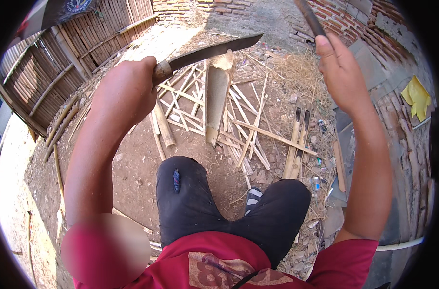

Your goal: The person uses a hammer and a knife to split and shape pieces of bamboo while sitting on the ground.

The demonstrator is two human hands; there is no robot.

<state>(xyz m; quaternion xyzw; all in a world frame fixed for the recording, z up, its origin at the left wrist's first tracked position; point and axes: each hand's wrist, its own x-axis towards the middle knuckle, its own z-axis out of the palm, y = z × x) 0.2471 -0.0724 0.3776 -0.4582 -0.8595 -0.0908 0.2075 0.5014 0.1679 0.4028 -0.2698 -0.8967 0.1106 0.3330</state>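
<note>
My left hand (125,91) is closed around the wooden handle of a machete (212,53). Its dark blade points to the right and crosses the upper end of a split bamboo piece (216,98). That half-round piece shows its pale hollow side; whether the blade touches it, I cannot tell. Raised at the upper right, my right hand (342,72) grips a dark stick-like bar (310,17), whose far end runs out of the picture.
Thin bamboo strips (253,127) lie crisscrossed on the dirt behind and around the split piece. Bamboo poles (162,123) rest at its left, and dark-ended bamboo lengths (296,142) at its right. A woven bamboo fence (94,41) and a brick wall (219,8) border the yard.
</note>
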